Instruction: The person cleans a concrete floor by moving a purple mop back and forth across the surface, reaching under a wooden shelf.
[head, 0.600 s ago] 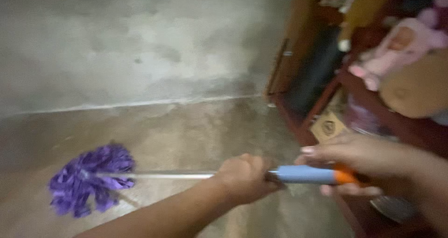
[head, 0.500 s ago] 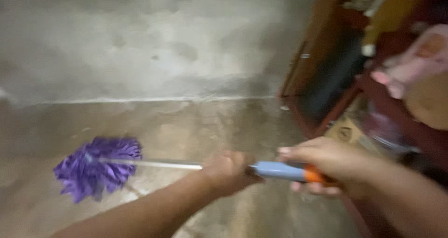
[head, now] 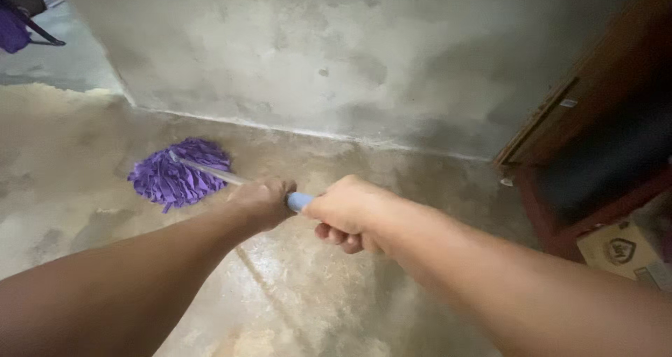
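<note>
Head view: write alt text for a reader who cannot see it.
Two bare hands, left ahead of right, grip a mop handle, its purple mop head flat on a wet concrete floor near a grey wall. A dark wooden cabinet stands at right.

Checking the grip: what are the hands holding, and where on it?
Both hold the mop by its handle: the left hand on the metal shaft, the right hand just behind it on the blue grip.
</note>
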